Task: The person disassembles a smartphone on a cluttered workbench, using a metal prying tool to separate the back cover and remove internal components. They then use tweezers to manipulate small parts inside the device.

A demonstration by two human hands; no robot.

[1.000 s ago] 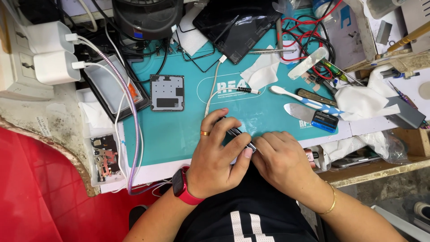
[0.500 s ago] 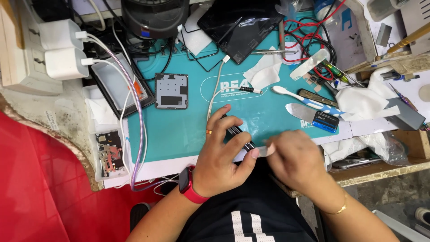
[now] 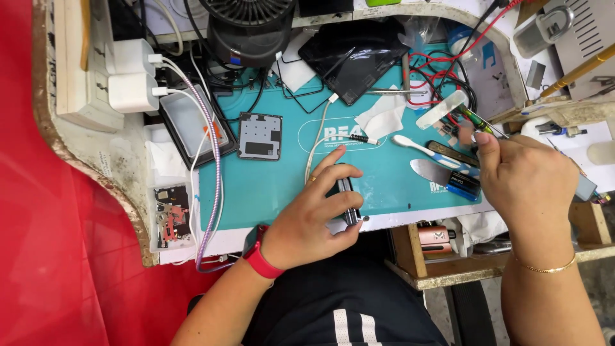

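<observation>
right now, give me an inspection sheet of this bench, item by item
surface: teal mat on a worn white bench.
job's things: dark slim device at the mat's front edge.
clutter: grey square plate, white toothbrush, black tablet, tissue.
grippers: left hand rests on the device; right hand is over the tools at the right, grip unclear.
cables: white cable across the mat; braided cable from the chargers.
surroundings: black fan, red floor.
</observation>
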